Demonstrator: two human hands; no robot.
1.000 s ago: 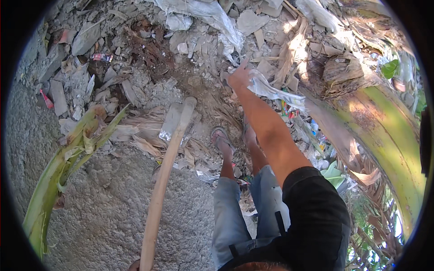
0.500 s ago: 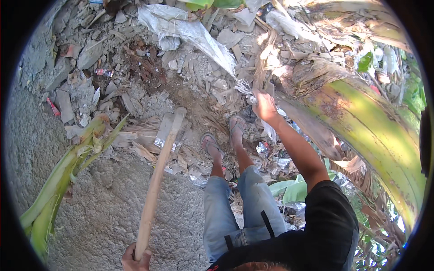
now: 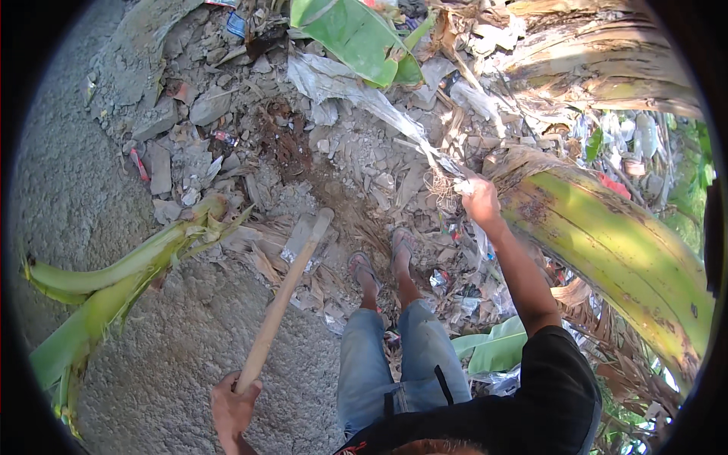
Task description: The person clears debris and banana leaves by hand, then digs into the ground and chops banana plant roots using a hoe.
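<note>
My left hand (image 3: 233,406) is closed round the lower end of a long wooden handle (image 3: 282,303) on the left. The handle slants up to a flat grey hoe blade (image 3: 299,236) resting on the rubble. Out to the right, my right hand (image 3: 481,203) grips the near end of a torn white plastic sack (image 3: 364,92). The sack stretches taut toward the upper left, its far part lying on the debris. Beside my right fingers hangs a tangle of thin brown root-like strands (image 3: 440,184). My sandalled feet (image 3: 402,243) stand between the two hands.
A thick yellow-green banana trunk (image 3: 614,235) lies along the right. A cut green stalk (image 3: 129,292) is at the left, on rough grey ground (image 3: 197,326). Broken stones (image 3: 211,106), dry leaves and plastic scraps cover the upper area. A large green leaf (image 3: 356,38) lies at the top.
The view has shifted, so the scene sits lower and further right. My left hand shows more fully on the handle. My right hand still grips the sack, with the brown strands now showing beside it.
</note>
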